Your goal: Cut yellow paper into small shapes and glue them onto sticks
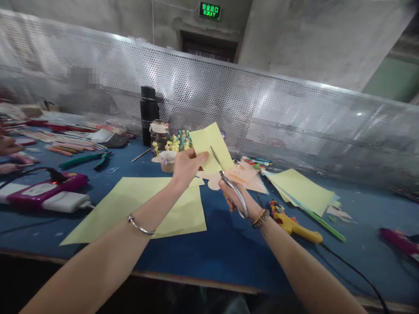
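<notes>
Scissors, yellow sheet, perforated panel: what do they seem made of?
The scissors look like polished steel, bright along blades and handles. The yellow sheet seems matte paper or thin card, flexing in the left hand. The perforated panel looks like sheet metal, silvery with punched holes.

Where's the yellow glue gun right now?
In the head view, the yellow glue gun lies on the blue workbench, just right of the person's right hand and below the stack of yellow-green paper.
</notes>
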A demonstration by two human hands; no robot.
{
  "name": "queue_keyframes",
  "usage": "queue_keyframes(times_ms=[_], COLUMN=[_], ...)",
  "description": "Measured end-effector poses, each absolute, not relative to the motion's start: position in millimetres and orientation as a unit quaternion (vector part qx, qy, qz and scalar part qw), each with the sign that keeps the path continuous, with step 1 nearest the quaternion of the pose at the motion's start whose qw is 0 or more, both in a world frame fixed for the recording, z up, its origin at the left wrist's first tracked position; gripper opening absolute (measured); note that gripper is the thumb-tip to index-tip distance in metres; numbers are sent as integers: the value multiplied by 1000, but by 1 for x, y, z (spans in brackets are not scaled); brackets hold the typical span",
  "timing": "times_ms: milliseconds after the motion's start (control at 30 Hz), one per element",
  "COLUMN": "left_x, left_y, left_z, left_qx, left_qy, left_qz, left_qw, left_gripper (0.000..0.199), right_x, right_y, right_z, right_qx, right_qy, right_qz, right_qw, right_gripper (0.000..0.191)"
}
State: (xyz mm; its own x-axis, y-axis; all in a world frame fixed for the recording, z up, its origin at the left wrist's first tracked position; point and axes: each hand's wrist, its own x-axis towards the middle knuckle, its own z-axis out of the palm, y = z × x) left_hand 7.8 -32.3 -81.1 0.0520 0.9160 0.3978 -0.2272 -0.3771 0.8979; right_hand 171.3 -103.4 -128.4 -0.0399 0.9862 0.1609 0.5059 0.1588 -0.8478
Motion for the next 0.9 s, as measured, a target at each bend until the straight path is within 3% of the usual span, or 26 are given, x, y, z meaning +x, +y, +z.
queue_keyframes(times_ms=[900], left_x=[5], left_y=[-29], left_z=[-81], left_qx=[526], left_qy=[313], left_qz=[644], left_qw=[459], left_gripper=[27], right_x=[169], right_y=[-107], right_z=[-123], right_qx=[-583], right_qy=[-658], right_qz=[301], right_qw=[368], right_gripper=[49])
